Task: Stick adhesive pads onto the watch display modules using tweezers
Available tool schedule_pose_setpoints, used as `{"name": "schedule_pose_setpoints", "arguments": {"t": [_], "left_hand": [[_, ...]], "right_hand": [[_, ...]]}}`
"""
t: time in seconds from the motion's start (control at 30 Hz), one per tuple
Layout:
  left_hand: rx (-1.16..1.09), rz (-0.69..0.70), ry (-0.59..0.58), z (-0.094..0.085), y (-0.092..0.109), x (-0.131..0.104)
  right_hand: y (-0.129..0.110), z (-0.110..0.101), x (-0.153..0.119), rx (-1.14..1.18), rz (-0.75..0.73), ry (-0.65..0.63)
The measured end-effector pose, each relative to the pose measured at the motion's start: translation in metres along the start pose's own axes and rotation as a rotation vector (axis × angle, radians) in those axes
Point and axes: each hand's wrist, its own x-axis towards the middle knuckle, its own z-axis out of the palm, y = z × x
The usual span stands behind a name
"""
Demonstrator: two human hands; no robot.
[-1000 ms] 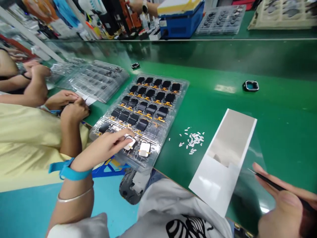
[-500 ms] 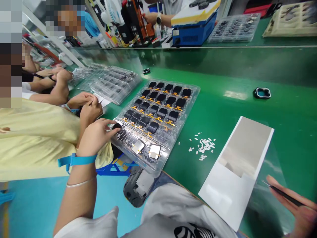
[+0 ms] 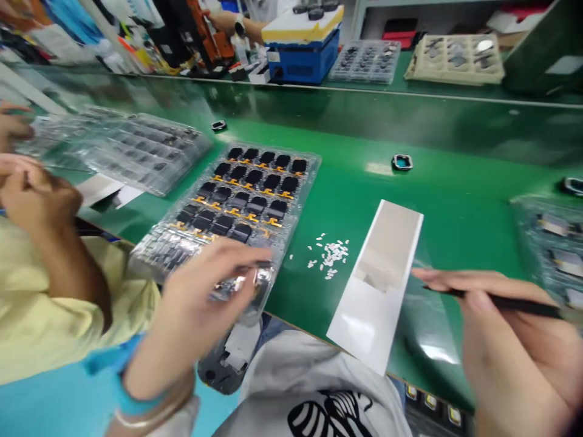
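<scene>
My left hand (image 3: 204, 303), blurred by motion, hangs over the near end of a clear plastic tray (image 3: 298, 212). Pinched between its thumb and fingers is a small dark screen (image 3: 257, 265), seen nearly edge-on. Rows of black square screens (image 3: 254, 178) with orange flex strips fill the far part of the tray. My right hand (image 3: 510, 334) grips black tweezers (image 3: 514, 303), their tip pointing left near the edge of a white and grey sheet (image 3: 364, 315). Between tray and sheet lies a scatter of small white pieces (image 3: 334, 252).
Clear trays (image 3: 146, 152) are stacked to the left, beside a co-worker's hands (image 3: 40, 194). Another loaded tray (image 3: 560, 249) lies at the right. Small watch-like frames (image 3: 402, 162) sit on the green table. A blue machine (image 3: 303, 60) stands on the shelf behind.
My left hand has moved right with the dark screen, away from the tray's near left corner. My right hand has come further into view with the tweezers. The view has turned right.
</scene>
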Motion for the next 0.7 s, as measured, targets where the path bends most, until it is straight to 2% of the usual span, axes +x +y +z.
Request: {"name": "schedule_pose_setpoints", "arguments": {"t": [0.03,0.13,0.2,0.27,0.4,0.53,0.7], "left_hand": [[-0.077,0.049,-0.026,0.019,0.013,-0.001],[-0.386,-0.065,-0.101,0.072,0.040,0.000],[-0.574,-0.187,-0.123,0.100,0.047,0.004],[-0.723,-0.260,-0.147,0.117,0.048,0.007],[-0.886,-0.258,-0.209,0.131,0.043,0.010],[-0.909,-0.238,-0.252,0.131,0.039,0.009],[-0.871,-0.221,-0.229,0.133,0.038,0.009]], "right_hand": [[-0.004,0.000,0.007,-0.064,-0.009,-0.092],[-0.012,0.008,0.019,-0.172,-0.174,-0.332],[-0.011,0.018,0.019,-0.188,-0.269,-0.359],[-0.007,0.028,0.015,-0.240,-0.355,-0.335],[0.005,0.037,0.005,-0.406,-0.473,-0.324],[0.012,0.033,0.002,-0.458,-0.456,-0.316],[0.017,0.030,-0.001,-0.467,-0.453,-0.400]]}}
